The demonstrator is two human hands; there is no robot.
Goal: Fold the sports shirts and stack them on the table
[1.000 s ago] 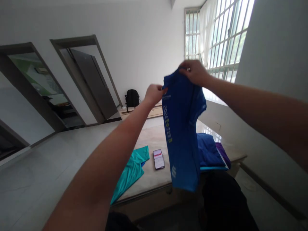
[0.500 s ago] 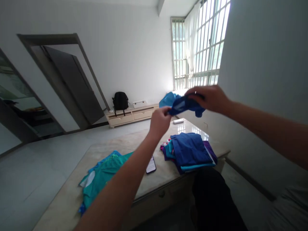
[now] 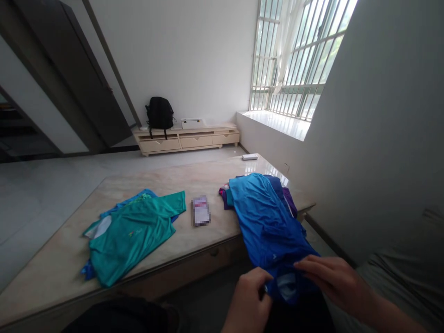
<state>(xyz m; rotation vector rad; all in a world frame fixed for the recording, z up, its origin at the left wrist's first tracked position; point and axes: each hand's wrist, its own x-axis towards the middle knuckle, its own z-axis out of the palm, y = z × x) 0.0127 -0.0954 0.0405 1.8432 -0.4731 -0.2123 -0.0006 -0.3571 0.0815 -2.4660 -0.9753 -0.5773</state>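
Observation:
A blue shirt (image 3: 267, 217), light at the far end and darker toward me, lies lengthwise over the folded clothes pile (image 3: 277, 184) and hangs past the table's front edge to my lap. My left hand (image 3: 251, 296) is closed on the collar end, thumb against the cloth. On the other side of the collar, my right hand (image 3: 329, 277) pinches the fabric between thumb and fingers. The collar's pale inside shows between both hands. To the left, a green T-shirt (image 3: 135, 231) is spread over other blue garments.
A phone (image 3: 201, 210) lies on the marble-topped table (image 3: 208, 173) between the clothes. A white box-shaped object (image 3: 249, 157) is at the table's far corner. Beyond stand a low cabinet (image 3: 194, 141) and a black backpack (image 3: 159, 113). A wall and barred window are on the right.
Both hands have come down from in front of the window toward my lap, bringing the blue shirt with them. Its body now lies flat over the folded pile. My view has tilted downward.

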